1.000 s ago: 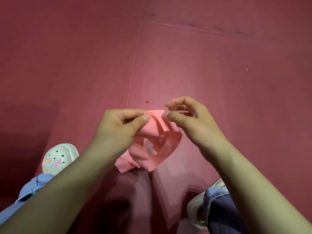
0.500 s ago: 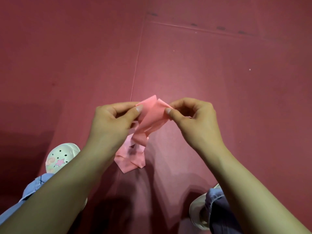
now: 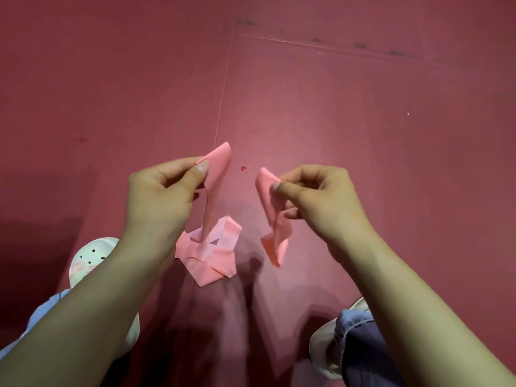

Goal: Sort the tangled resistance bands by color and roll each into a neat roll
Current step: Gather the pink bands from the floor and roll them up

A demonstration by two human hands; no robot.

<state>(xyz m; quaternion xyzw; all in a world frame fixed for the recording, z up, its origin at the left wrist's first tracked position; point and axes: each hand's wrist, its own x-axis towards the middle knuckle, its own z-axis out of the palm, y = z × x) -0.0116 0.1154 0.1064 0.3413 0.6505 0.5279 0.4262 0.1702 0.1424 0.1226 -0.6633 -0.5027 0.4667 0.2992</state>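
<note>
Two hands are held apart above the dark red floor [image 3: 83,107]. The left hand [image 3: 159,196] pinches one end of a pink resistance band [image 3: 216,166] between thumb and curled fingers. It holds the end high so the length hangs down to the folded tangle [image 3: 209,258] on the floor, probably to draw it loose. The right hand [image 3: 321,196] pinches a second pink strip [image 3: 275,227], which dangles free. Whether that strip joins the tangle, I cannot tell.

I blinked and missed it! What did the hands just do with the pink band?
The left hand and right hand pulled apart, to their own sides. They had pinched one pink bunch together; now the left lifts a strip rising from the heap on the floor, and the right pinches a piece hanging free. Both still pinch; the shoes stayed put.
</note>
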